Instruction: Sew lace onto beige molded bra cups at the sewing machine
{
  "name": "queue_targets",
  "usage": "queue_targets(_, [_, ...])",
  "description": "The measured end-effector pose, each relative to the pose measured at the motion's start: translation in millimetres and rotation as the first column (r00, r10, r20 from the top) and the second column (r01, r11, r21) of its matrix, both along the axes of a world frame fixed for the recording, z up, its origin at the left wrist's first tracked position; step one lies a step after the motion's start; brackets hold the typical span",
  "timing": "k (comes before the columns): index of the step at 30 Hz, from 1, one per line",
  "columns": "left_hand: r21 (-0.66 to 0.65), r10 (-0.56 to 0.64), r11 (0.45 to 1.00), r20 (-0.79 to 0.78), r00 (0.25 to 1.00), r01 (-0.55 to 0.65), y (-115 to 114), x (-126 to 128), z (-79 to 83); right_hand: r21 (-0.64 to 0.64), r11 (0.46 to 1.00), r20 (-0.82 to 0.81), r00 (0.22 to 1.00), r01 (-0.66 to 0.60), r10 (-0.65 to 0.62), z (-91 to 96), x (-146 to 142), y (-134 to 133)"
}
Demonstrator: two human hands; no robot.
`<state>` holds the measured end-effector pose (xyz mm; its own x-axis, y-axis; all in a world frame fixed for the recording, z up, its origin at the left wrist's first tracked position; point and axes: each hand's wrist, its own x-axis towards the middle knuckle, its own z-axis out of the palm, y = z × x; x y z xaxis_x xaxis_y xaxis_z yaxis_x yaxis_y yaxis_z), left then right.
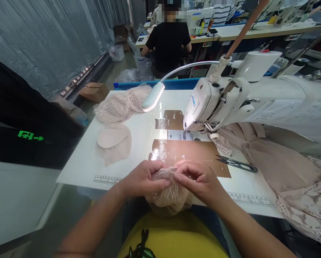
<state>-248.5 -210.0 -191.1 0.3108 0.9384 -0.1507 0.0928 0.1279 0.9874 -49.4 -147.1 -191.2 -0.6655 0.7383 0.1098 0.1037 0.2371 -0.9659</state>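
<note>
Both my hands hold a piece of beige lace fabric (169,197) at the table's front edge, its lower part hanging toward my lap. My left hand (146,179) grips it from the left, thumb on top. With thumb and fingers together, my right hand (200,179) pinches its upper edge close to the left fingertips. Ahead stands a white sewing machine (203,104), its needle area apart from the fabric. Thread snips (237,163) lie to the right of my right hand. Flat beige fabric pieces (114,141) rest on the left of the table.
Gathered lace cups (117,107) lie at the table's back left under a lamp (153,96) on a bent neck. Beige lace fabric (281,165) is heaped at the right. A person in a black shirt (168,44) sits beyond the table. A cardboard box (94,92) stands on the floor.
</note>
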Motion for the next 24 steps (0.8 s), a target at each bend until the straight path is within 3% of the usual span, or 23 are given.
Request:
queue_targets(10, [-0.089,-0.009,0.996,0.020,1.000,0.010,3.8,-1.1,2.6,0.123,0.987,0.095,0.988,0.107,-0.119,3.1,-4.2,1.4])
queue_targets(16, [-0.008,-0.001,1.000,-0.042,0.999,0.001,13.6,4.5,3.9,0.235,0.967,0.179,0.974,0.097,-0.141,5.7,-1.5,2.9])
queue_targets(20, [0.009,0.003,1.000,-0.030,1.000,-0.003,18.0,6.7,0.6,0.205,0.974,0.204,0.970,0.093,-0.135,7.3,0.6,6.1])
queue_targets(24, [0.038,0.035,0.999,-0.062,0.997,-0.032,19.2,8.7,-0.7,0.087,0.993,0.169,0.981,0.083,-0.097,7.0,2.2,11.7])
